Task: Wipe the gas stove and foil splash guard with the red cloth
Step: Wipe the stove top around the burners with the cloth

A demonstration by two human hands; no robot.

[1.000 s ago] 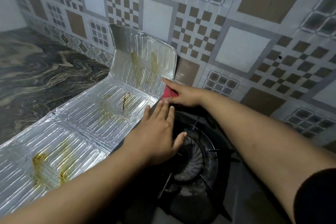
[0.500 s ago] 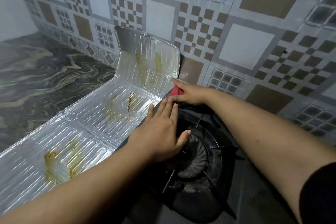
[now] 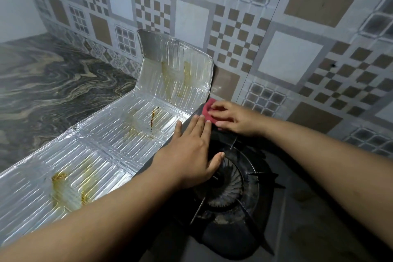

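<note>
Patterned tiles (image 3: 289, 57) back my stove (image 3: 231, 178); foil guard (image 3: 119, 138) runs lengthwise toward them. Right hand (image 3: 231, 118) presses the red cloth (image 3: 207, 108), apparently bunched; left hand (image 3: 191, 155) lies flat, fingers spread.

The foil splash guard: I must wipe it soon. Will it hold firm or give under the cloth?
The foil splash guard looks thin and embossed, so it would probably flex or dent under pressure. It stands folded and seemingly unfastened, so it may slide or tip. The left hand beside it could brace it.

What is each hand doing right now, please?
Left hand: open, flat on the gas stove, holding nothing.
Right hand: pressing the red cloth onto the stove's back corner.
</note>
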